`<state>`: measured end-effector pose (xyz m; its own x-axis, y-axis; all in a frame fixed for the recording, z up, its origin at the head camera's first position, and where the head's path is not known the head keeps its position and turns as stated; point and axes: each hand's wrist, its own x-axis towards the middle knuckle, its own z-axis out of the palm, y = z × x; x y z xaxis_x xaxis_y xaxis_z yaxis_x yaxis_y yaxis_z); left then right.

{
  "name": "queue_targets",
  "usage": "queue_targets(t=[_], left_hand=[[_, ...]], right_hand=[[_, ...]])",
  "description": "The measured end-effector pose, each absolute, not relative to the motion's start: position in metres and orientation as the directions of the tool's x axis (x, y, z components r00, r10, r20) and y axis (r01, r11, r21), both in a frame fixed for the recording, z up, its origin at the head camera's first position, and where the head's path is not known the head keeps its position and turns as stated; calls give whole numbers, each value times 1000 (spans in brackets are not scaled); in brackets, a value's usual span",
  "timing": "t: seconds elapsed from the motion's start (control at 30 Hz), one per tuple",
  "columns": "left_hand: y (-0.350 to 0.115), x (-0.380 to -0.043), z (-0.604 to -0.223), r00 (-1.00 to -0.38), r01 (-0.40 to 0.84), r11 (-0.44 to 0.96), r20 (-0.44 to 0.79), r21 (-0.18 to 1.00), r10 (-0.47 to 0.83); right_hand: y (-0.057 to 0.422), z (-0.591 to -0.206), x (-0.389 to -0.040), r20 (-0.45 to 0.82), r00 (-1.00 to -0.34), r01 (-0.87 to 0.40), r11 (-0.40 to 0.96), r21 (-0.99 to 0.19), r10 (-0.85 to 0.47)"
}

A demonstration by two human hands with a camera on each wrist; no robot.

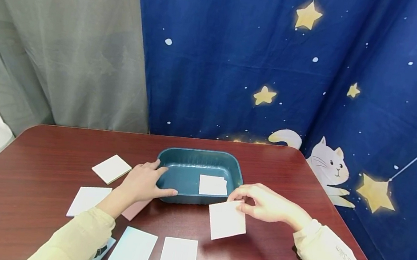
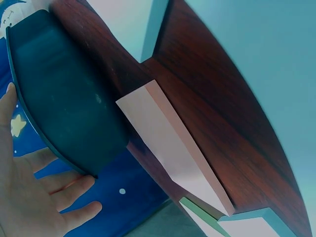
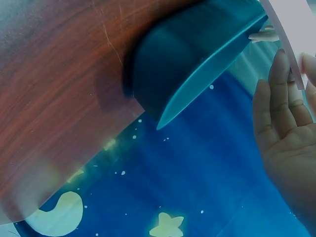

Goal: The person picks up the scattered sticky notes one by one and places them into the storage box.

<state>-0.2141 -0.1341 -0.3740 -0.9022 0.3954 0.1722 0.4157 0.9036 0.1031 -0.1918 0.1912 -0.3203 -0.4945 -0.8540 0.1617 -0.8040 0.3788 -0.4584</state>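
Observation:
In the head view my right hand (image 1: 266, 203) pinches a pale square sticky note pad (image 1: 227, 223) between thumb and fingers, in front of the right corner of a dark teal plastic bin (image 1: 186, 199). The right wrist view shows the pad's thick pinkish edge (image 3: 286, 42). My left hand (image 1: 144, 181) has its fingers spread and touches the bin's left rim, with the thumb over the front edge. Inside the bin, toward the right, lie white sticky note pads (image 1: 211, 186). A pink pad (image 1: 136, 210) lies partly hidden below the left hand.
A cream pad (image 1: 111, 169) and a white pad (image 1: 86, 201) lie left of the bin. Near the front lie a light blue pad (image 1: 132, 250), another white pad (image 1: 178, 259) and a blue pad (image 1: 99, 256) partly under the left sleeve. Curtains (image 1: 235, 62) hang behind the brown table (image 1: 45, 168).

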Motion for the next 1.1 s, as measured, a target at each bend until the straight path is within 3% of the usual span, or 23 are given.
queue_targets(t=[1.1], left_hand=[[-135, -214, -374, -898, 422, 901, 180, 98, 401]], right_hand=[[175, -309, -233, 210, -586, -743, 416, -525, -783]])
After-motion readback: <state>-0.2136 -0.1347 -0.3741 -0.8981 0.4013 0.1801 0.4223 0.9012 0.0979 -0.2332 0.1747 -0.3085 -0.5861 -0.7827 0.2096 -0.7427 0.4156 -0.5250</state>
